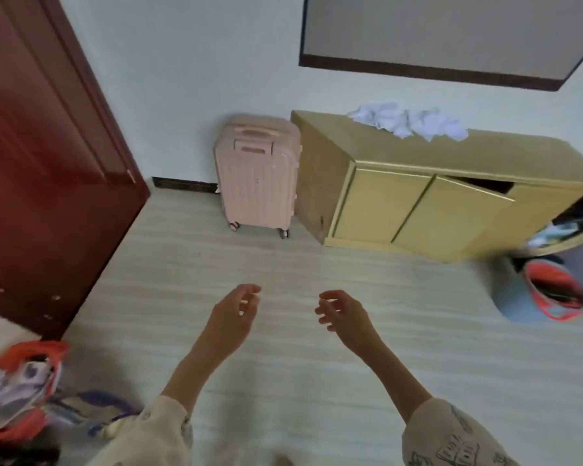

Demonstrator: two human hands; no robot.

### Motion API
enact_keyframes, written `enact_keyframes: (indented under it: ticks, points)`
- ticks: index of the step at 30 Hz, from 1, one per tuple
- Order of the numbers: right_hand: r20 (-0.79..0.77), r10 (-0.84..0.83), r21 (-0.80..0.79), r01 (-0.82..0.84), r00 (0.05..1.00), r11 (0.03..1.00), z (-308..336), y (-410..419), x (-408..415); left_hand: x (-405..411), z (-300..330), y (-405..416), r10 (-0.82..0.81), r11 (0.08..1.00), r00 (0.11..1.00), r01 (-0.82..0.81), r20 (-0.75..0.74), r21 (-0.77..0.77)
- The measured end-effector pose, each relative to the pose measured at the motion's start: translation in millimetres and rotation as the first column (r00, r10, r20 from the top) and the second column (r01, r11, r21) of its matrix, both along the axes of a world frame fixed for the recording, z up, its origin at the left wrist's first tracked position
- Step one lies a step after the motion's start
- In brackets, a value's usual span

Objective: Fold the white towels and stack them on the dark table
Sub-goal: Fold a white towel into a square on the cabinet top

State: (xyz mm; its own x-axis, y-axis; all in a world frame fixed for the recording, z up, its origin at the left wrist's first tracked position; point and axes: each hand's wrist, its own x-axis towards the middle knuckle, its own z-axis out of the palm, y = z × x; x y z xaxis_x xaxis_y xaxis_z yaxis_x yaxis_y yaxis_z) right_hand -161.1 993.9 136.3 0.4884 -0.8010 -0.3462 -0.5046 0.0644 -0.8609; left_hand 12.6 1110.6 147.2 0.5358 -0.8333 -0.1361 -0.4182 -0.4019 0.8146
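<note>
Both hands were held out over the pale plank floor (283, 381), the left hand (233, 317) and the right hand (345, 317) each with loosely curled fingers a little apart, gripping nothing and touching nothing. The white towels (409, 124) lay in a crumpled heap on top of the yellow cabinet (384, 203) against the far wall, well apart from the hands. A pink suitcase (258, 179) stood upright just beside the cabinet's left end, and a dark red door (41, 146) filled the left side.
</note>
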Motion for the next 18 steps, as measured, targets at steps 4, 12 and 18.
enact_keyframes:
  ticks: [4, 12, 18]
  points:
    - [0.003, -0.094, 0.009, 0.094, 0.996, 0.996, -6, -77, -19, -11, -7, -95, -0.123, 0.992, 0.992, 0.123, -0.008, 0.008]
    - [-0.025, -0.203, -0.029, 0.202, 0.979, 0.979, -14, -270, -4, 14, -32, -308, -0.261, 0.965, 0.964, 0.261, -0.055, -0.003]
    - [-0.014, -0.237, -0.031, 0.237, 0.971, 0.971, 1, -421, 35, 47, -22, -466, -0.328, 0.944, 0.944, 0.329, -0.043, 0.022]
